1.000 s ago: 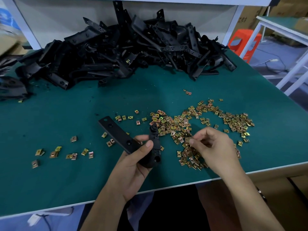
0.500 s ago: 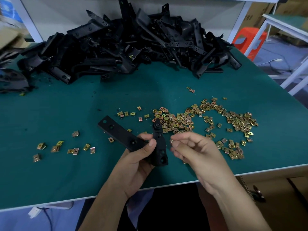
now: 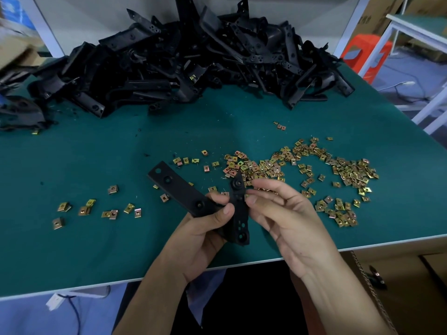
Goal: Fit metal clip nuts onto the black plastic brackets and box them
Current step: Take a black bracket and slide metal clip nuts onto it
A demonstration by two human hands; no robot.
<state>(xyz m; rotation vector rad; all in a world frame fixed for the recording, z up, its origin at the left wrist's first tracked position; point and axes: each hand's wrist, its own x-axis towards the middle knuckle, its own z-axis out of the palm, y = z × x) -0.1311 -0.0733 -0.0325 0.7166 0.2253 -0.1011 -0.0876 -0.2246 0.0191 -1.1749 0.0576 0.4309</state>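
My left hand (image 3: 205,234) grips a black plastic bracket (image 3: 180,189) at its bend, just above the green table (image 3: 96,250). One arm of the bracket points up-left, the other runs down past my thumb. My right hand (image 3: 287,213) pinches a small metal clip nut (image 3: 247,196) between thumb and forefinger, right against the bracket's upper right edge. The nut is mostly hidden by my fingertips. Several brass-coloured clip nuts (image 3: 338,172) lie scattered on the table beyond my right hand.
A large heap of black brackets (image 3: 193,59) fills the back of the table. A few loose clip nuts (image 3: 111,212) lie at the left. A cardboard box (image 3: 399,286) stands below the table's front edge at the right. An orange stool (image 3: 365,54) stands behind, right.
My right hand left the pile of nuts with one nut pinched and moved left to the bracket. My left hand tilted the bracket slightly and kept hold of it.
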